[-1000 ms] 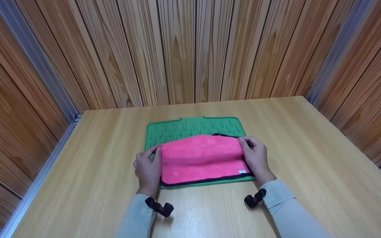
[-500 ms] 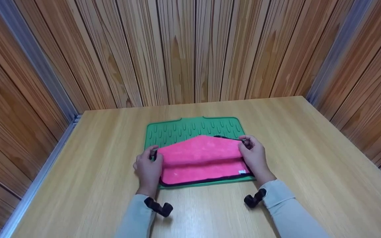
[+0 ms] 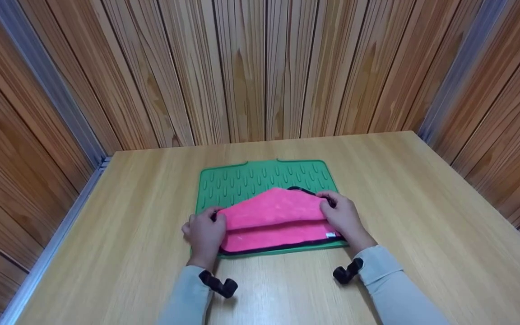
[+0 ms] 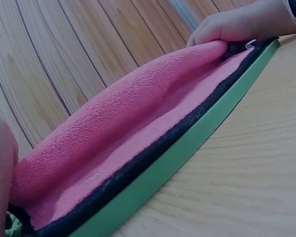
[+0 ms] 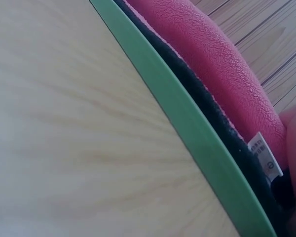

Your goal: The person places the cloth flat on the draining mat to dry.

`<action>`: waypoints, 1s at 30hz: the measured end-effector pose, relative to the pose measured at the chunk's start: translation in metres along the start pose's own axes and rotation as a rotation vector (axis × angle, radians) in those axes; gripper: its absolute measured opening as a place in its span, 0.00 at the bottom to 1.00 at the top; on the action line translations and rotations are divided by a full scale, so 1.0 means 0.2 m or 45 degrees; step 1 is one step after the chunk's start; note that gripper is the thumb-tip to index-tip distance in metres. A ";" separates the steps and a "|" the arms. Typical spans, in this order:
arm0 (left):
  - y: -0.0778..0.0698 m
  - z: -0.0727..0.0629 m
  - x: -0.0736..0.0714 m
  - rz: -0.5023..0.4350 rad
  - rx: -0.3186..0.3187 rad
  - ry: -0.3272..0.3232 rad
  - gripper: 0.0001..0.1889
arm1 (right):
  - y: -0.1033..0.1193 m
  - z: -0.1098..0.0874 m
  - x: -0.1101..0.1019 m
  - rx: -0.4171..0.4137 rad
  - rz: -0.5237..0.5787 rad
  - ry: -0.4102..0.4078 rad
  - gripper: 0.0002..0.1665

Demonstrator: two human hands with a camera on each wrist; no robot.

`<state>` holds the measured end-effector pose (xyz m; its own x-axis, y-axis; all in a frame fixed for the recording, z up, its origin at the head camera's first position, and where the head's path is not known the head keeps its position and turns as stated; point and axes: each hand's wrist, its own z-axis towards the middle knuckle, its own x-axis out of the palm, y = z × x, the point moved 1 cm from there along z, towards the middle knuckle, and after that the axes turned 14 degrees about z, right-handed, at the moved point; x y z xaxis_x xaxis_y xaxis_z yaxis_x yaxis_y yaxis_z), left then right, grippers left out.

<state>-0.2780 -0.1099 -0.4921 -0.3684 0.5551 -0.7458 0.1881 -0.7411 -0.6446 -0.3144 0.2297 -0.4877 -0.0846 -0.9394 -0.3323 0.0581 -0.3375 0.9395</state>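
Note:
A pink plush cloth [image 3: 273,210] with a dark edge lies over the near part of a green mat [image 3: 224,185] with raised drop-shaped ribs. Its far part is lifted and bulges in a fold toward the near edge. My left hand [image 3: 206,235] pinches the cloth's left side between thumb and fingers. At the right side, my right hand [image 3: 343,217] pinches it likewise. A small white tag [image 5: 265,157] sticks out near the right front corner, close to the right hand. In the left wrist view the fold stands raised above the flat front strip.
The mat rests on a light wooden table [image 3: 422,216]. Wood-plank walls [image 3: 242,67] rise behind and at both sides, with grey metal strips at the corners. A black camera mount sits on each wrist.
Both hands have moved a little inward and nearer the person. The cloth's lifted far part has come forward and lower, its fold deepening, and more of the green mat shows behind it.

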 end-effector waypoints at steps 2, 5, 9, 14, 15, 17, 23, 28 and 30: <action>0.00 0.00 0.00 -0.016 0.009 0.001 0.17 | 0.00 0.00 0.00 0.006 -0.017 0.022 0.24; 0.00 0.00 0.00 -0.055 0.042 -0.039 0.17 | 0.01 0.00 0.00 -0.011 -0.030 0.026 0.23; 0.00 0.00 0.00 -0.109 0.089 -0.125 0.16 | 0.01 -0.01 0.00 -0.048 0.022 -0.010 0.21; 0.00 0.00 -0.01 -0.158 0.054 -0.187 0.15 | 0.01 -0.01 0.00 -0.041 0.139 -0.103 0.20; 0.00 0.00 -0.01 -0.167 0.048 -0.203 0.15 | 0.01 -0.01 -0.01 -0.037 0.151 -0.124 0.20; 0.00 -0.01 -0.01 -0.181 0.048 -0.238 0.13 | 0.01 -0.01 -0.01 -0.028 0.167 -0.171 0.20; 0.00 -0.01 -0.01 -0.203 0.061 -0.282 0.11 | 0.00 0.00 -0.02 -0.031 0.172 -0.282 0.17; 0.00 0.00 -0.01 -0.196 -0.019 -0.152 0.11 | 0.00 0.00 -0.02 -0.015 0.139 -0.255 0.13; 0.00 0.00 -0.01 -0.179 -0.050 -0.082 0.12 | 0.00 0.00 -0.01 -0.019 0.097 -0.213 0.11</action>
<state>-0.2775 -0.1125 -0.4905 -0.4512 0.6261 -0.6360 0.1658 -0.6414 -0.7490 -0.3145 0.2324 -0.4866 -0.2435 -0.9397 -0.2403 0.0854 -0.2676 0.9597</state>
